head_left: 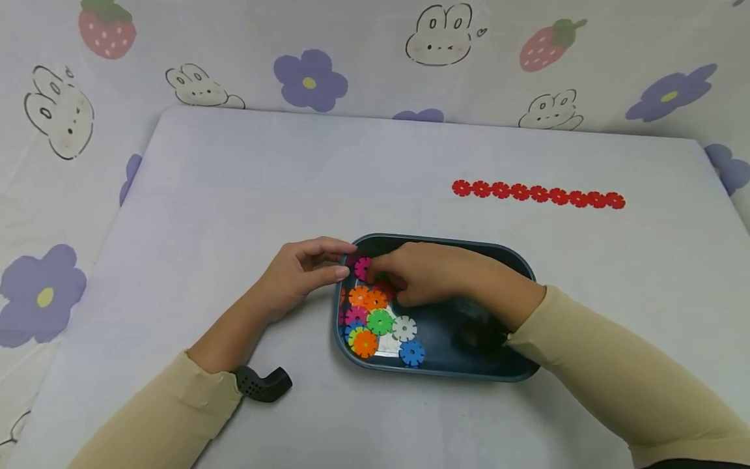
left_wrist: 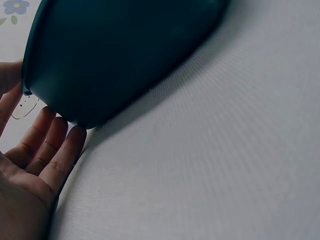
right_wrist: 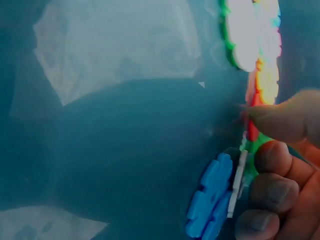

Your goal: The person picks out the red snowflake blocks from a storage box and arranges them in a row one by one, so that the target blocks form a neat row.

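Observation:
A dark blue-green tray holds several notched plastic flower discs, mostly at its left end. My left hand rests against the tray's left end, thumb and index tip at the rim. The left wrist view shows its other fingers fairly straight against the outer wall. Inside the tray, my right hand reaches among the discs with curled fingers. In the right wrist view its thumb is on a red disc; I cannot tell if the hidden index finger pinches it. A pink disc lies by the fingertips.
A row of joined red discs lies on the white table behind the tray. Orange discs, a green disc, a white disc and a blue disc lie in the tray. A patterned cloth hangs behind.

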